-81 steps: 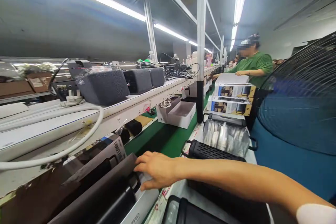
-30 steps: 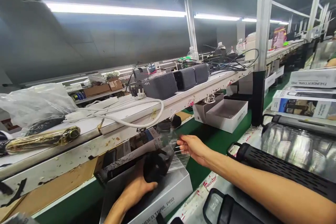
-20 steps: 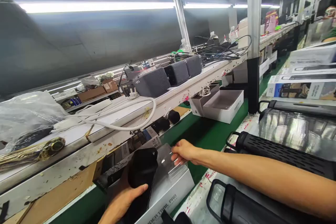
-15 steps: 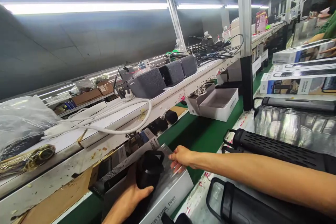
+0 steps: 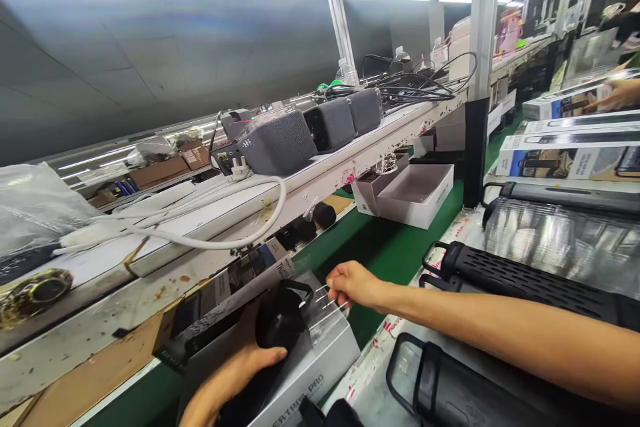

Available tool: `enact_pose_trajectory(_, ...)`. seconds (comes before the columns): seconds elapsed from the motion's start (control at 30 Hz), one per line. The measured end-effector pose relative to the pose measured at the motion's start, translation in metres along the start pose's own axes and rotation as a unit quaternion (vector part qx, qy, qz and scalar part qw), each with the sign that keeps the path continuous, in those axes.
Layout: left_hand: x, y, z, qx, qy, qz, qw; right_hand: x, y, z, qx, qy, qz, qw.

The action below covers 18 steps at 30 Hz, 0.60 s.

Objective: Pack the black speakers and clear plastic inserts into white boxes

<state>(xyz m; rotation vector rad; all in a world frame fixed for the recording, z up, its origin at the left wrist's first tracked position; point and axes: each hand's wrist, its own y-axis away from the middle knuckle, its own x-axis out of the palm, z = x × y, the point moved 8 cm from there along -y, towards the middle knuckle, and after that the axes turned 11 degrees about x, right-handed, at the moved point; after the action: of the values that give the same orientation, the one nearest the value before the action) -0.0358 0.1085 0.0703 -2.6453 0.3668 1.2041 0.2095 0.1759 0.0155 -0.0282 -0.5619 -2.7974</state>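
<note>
Left hand (image 5: 227,380) is gripping a black speaker (image 5: 277,323) from below, cradling it over an open white box (image 5: 320,363) at near centre; right hand (image 5: 353,283) is pinching the edge of clear plastic wrap (image 5: 323,310) around the speaker, fingers closed on it; box is sitting on the green belt (image 5: 390,253); to the right, black grilled speakers (image 5: 510,277) are lying in a row; above left, three grey cube speakers (image 5: 310,133) are resting on the white shelf (image 5: 320,183); far right, printed boxes (image 5: 565,153) are stacking up.
</note>
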Motion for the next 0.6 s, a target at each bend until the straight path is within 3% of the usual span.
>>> enact_pose_trajectory(0.1, 0.013, -0.007, -0.003, 0.018, -0.055, 0.013, 0.998, 0.013, 0.007, 0.003, 0.003, 0.113, 0.014, 0.993)
enact_pose_trajectory(0.17, 0.027, -0.008, 0.002, 0.028, -0.108, 0.036, 0.993, 0.017, 0.014, 0.011, -0.024, 0.258, -0.018, 0.966)
enact_pose_trajectory(0.27, 0.044, -0.005, 0.020, 0.004, -0.161, 0.092, 0.983, 0.016, 0.035, 0.039, -0.167, 0.467, -0.145, 0.856)
enact_pose_trajectory(0.33, 0.040, -0.002, 0.026, -0.013, -0.151, 0.092, 0.984, 0.016, 0.049, 0.044, -0.238, 0.503, -0.157, 0.816)
enact_pose_trajectory(0.5, -0.015, 0.013, 0.003, 0.024, -0.179, -0.091, 0.979, 0.002, 0.061, 0.016, -0.243, 0.539, -0.079, 0.803)
enact_pose_trajectory(0.53, -0.013, 0.017, -0.002, 0.025, -0.187, -0.084, 0.978, -0.001, 0.060, 0.009, -0.227, 0.542, -0.068, 0.806)
enact_pose_trajectory(0.6, 0.009, 0.023, -0.009, 0.025, -0.177, -0.004, 0.984, -0.001, 0.052, -0.008, -0.173, 0.525, -0.035, 0.832)
